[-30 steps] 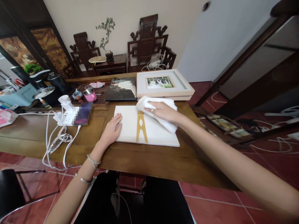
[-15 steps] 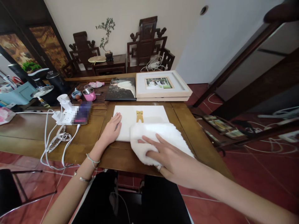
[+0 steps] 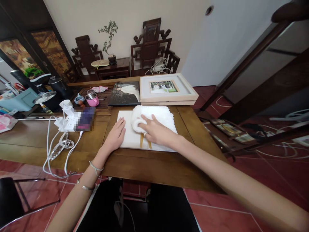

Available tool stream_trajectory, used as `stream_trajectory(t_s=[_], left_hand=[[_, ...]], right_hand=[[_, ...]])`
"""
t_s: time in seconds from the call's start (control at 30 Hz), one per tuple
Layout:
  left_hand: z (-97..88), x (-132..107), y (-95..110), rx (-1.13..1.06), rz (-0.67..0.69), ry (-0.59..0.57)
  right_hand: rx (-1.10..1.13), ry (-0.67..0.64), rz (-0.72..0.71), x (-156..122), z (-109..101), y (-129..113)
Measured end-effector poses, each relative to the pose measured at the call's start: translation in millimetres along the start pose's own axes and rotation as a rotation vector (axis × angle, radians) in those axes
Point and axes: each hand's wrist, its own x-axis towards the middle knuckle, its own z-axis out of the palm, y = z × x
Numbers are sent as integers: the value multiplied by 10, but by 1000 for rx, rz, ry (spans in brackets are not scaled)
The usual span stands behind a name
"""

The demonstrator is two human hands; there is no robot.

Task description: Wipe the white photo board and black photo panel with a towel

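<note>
A flat white album-like board (image 3: 126,141) with a gold figure (image 3: 145,141) on its face lies near the table's front edge. My left hand (image 3: 116,133) rests flat on the board's left edge, fingers stretched out. Bunched under the fingers of my right hand (image 3: 155,129) is a fluffy white cloth (image 3: 164,115), pressed on the upper part of the board. The cloth and hand cover the top of the gold figure and most of the board's right side.
Behind the board lie a dark photo panel (image 3: 125,93) and a pale wooden picture frame (image 3: 190,93) stacked on another. A white power strip (image 3: 69,122) with cables, a hair claw clip (image 3: 61,145) and a pink cup (image 3: 92,100) are on the left.
My right hand has pushed the white cloth away from me, from the board's lower right to its far edge. The gold figure's lower part now shows. My left hand stays in place.
</note>
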Motion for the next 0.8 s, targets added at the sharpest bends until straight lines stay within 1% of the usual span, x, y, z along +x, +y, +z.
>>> stream_trajectory(t_s=[0.13,0.23,0.3,0.37,0.43,0.5,0.67,0.73,0.8], left_hand=[[14,-1,-18,13,7,10],[18,1,-20,29,9,7],[15,4,-16,37,13,-2],[10,8,-10,42,13,-10],[6,10,-4,49,8,-14],[2,11,0,53,6,-16],[-1,9,2,31,15,-13],[-3,8,1,18,19,-10],[-7,8,-1,1,21,1]], right_hand=[[64,-32,-23,-333,93,-330],[146,-124,-82,-586,93,-567],[175,-190,-117,-684,52,-664],[185,-222,-130,-700,-4,-691],[172,-206,-124,-622,-51,-639],[118,-167,-93,-448,-74,-522],[-66,-93,11,193,-42,-158],[-87,-59,37,369,-15,-89],[-101,-43,32,419,19,-102]])
